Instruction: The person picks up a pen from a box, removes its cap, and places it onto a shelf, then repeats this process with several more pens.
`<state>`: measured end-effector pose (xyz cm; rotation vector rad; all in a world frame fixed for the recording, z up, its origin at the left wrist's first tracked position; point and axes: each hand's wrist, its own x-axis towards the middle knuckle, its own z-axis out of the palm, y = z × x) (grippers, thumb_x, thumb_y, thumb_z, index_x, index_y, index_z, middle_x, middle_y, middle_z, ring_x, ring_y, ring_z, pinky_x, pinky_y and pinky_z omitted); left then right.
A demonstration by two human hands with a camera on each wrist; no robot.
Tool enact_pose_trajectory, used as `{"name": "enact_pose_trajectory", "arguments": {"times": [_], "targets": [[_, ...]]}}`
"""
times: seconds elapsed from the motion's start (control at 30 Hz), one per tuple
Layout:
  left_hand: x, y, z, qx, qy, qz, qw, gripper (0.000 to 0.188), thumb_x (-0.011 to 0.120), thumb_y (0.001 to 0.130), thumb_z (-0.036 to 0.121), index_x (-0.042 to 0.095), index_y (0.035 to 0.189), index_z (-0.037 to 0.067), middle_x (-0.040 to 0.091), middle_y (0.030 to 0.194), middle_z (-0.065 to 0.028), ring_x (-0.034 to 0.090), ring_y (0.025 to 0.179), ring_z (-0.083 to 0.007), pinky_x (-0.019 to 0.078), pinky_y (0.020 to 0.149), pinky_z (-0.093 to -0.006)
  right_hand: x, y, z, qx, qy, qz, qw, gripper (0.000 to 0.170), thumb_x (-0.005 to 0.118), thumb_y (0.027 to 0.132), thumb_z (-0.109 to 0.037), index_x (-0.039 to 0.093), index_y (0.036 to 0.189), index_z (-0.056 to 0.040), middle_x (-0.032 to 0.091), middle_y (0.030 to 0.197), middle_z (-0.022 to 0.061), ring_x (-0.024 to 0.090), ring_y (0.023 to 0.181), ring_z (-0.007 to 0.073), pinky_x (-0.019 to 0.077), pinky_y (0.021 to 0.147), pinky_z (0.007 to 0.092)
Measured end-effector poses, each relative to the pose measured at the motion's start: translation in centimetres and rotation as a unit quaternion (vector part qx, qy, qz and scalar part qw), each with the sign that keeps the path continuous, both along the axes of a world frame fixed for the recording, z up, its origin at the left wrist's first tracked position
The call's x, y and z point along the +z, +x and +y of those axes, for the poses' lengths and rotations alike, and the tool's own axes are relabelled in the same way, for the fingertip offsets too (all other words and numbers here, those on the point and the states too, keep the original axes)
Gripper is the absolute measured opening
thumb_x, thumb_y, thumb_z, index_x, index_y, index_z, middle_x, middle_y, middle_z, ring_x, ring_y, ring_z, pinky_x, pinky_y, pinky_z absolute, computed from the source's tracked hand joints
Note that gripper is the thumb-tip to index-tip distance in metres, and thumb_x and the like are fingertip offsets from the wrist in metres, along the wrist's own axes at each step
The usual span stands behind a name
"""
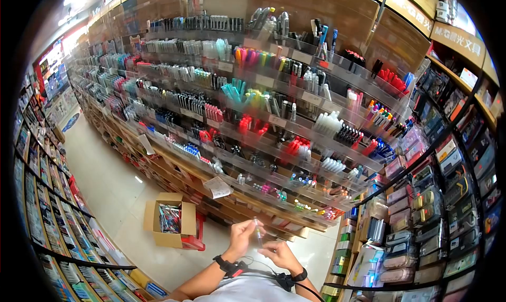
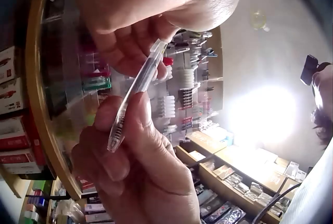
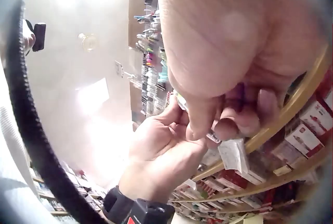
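Note:
A slim transparent pen (image 1: 257, 232) with a visible spring stands nearly upright between the two hands in the head view. The left hand (image 1: 241, 240) holds its upper part with curled fingers. The right hand (image 1: 281, 254) is at the lower end. In the left wrist view, the pen (image 2: 136, 96) slants, its spring end pinched by the right hand's thumb and fingers (image 2: 145, 167), while the left hand (image 2: 161, 5) curls at the other end. From the right wrist view, the right hand (image 3: 223, 47) covers most of the pen, and the left hand (image 3: 166, 146) is behind it.
Tiered clear racks of pens (image 1: 247, 101) fill the wall ahead. An open cardboard box (image 1: 188, 217) of pens stands on the floor beside a red stool (image 1: 199, 233). A paper sheet (image 1: 218, 187) lies on the shelf edge. Packaged goods (image 1: 416, 233) hang at the right.

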<state>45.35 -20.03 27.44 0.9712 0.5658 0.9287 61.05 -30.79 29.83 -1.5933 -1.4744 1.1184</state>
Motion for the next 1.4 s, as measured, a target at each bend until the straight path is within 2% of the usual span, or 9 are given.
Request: {"name": "enact_pose_trajectory", "arguments": {"times": [0.3,0.37,0.4,0.6,0.67,1.03,1.2,1.3,1.4], "targets": [[1.1,-4.3,3.0,-0.020,-0.034,-0.025,0.999,0.034,0.054,0.109,0.023,0.066,0.121,-0.007,0.073,0.098,-0.0151,0.071,0.085,-0.0196,0.0590,0.082,-0.0327,-0.1,-4.6,2.8,0.001,-0.044,0.061,0.997,0.024,0.074,0.097,-0.023,0.075,0.096,0.0016,0.068,0.075,0.0054,0.059,0.068,0.0123,0.0484,0.063,0.0295],[1.7,-5.0,3.7,-0.013,-0.036,-0.034,0.999,0.034,0.055,0.109,0.022,0.067,0.121,-0.007,0.073,0.098,-0.0153,0.071,0.085,-0.0196,0.0589,0.081,-0.0326,1.1,-5.8,2.9,-0.034,0.030,0.053,0.998,0.030,0.071,0.099,-0.022,0.064,0.086,0.0037,0.050,0.065,0.0057,0.043,0.062,0.0113,0.0390,0.057,0.0314],[1.7,-5.3,4.0,0.001,-0.038,-0.042,0.998,0.033,0.055,0.109,0.022,0.067,0.120,-0.006,0.074,0.099,-0.0155,0.071,0.085,-0.0195,0.0588,0.081,-0.0325,1.1,-6.0,3.0,-0.040,0.029,0.053,0.997,0.030,0.071,0.099,-0.022,0.064,0.086,0.0037,0.050,0.065,0.0057,0.043,0.062,0.0113,0.0390,0.057,0.0314],[1.2,-5.7,5.0,-0.018,-0.013,-0.024,0.999,0.029,0.059,0.107,0.021,0.069,0.110,-0.006,0.073,0.093,-0.0135,0.070,0.082,-0.0186,0.0573,0.080,-0.0322,0.7,-6.0,3.3,-0.030,0.084,0.027,0.996,0.028,0.070,0.098,-0.021,0.065,0.087,0.0044,0.054,0.066,0.0116,0.044,0.059,0.0158,0.0416,0.058,0.0343],[1.3,-5.4,5.1,-0.020,-0.014,-0.033,0.999,0.028,0.060,0.106,0.021,0.069,0.108,-0.006,0.073,0.092,-0.0128,0.069,0.081,-0.0185,0.0568,0.079,-0.0324,0.6,-5.3,3.4,0.011,-0.007,-0.001,1.000,0.022,0.074,0.096,-0.020,0.075,0.102,0.0011,0.073,0.082,0.0129,0.060,0.070,0.0174,0.0511,0.070,0.0337],[3.8,-5.1,6.7,-0.081,-0.062,-0.074,0.992,0.027,0.063,0.104,0.019,0.067,0.114,-0.006,0.072,0.097,-0.0140,0.070,0.090,-0.0235,0.0581,0.087,-0.0388,0.4,-4.1,4.2,-0.005,-0.044,0.090,0.995,0.024,0.069,0.100,-0.020,0.073,0.106,0.0032,0.073,0.089,0.0112,0.060,0.078,0.0141,0.0514,0.075,0.0319],[0.8,-4.9,8.2,-0.139,-0.059,-0.144,0.978,0.021,0.069,0.099,0.007,0.070,0.116,-0.005,0.074,0.103,-0.0155,0.072,0.094,-0.0245,0.0588,0.091,-0.0400,0.7,-2.6,4.5,0.046,-0.025,0.075,0.996,0.025,0.066,0.102,-0.020,0.071,0.106,0.0044,0.072,0.090,0.0104,0.061,0.080,0.0142,0.0522,0.077,0.0316],[0.7,-3.9,8.2,-0.159,-0.049,-0.157,0.973,0.019,0.071,0.097,0.007,0.072,0.111,-0.005,0.075,0.100,-0.0151,0.073,0.094,-0.0247,0.0593,0.089,-0.0401,0.2,-1.8,4.1,0.045,-0.019,0.094,0.994,0.024,0.065,0.102,-0.019,0.071,0.105,0.0047,0.071,0.089,0.0109,0.063,0.080,0.0158,0.0517,0.075,0.0326],[0.9,-2.8,7.8,-0.145,-0.056,-0.145,0.977,0.016,0.072,0.096,0.006,0.073,0.108,-0.005,0.075,0.097,-0.0151,0.073,0.092,-0.0250,0.0597,0.087,-0.0400,0.3,-1.0,3.9,0.037,0.091,0.098,0.990,0.032,0.062,0.105,-0.028,0.068,0.095,0.0020,0.057,0.068,0.0039,0.052,0.064,0.0119,0.0459,0.062,0.0301]]}}
